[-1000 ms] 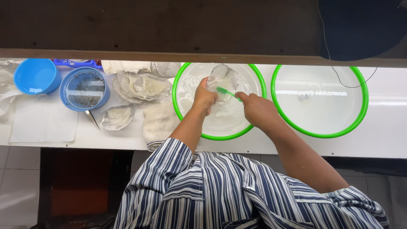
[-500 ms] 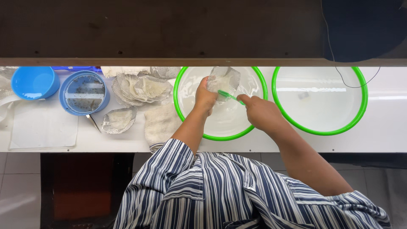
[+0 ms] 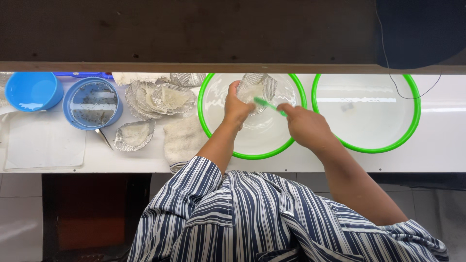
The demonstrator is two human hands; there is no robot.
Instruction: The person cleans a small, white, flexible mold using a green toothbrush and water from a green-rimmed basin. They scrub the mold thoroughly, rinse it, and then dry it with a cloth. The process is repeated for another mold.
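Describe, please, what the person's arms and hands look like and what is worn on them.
Both hands, the left hand and the right hand, are bare: no gloves, rings or watch show. The forearms are bare too. The shirt has navy and white stripes, with its sleeves ending near the elbows.

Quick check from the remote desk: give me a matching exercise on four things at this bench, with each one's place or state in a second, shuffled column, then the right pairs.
Things:
1. mesh strainer
2. green brush
3. blue bowl
4. folded cloth

Places or states:
A. lying flat on the bench, just left of the basin being used
B. held in the left hand over the green-rimmed basin
C. at the far left of the bench, untouched
D. gripped in the right hand, its head against the mesh

Pairs: 1-B, 2-D, 3-C, 4-A
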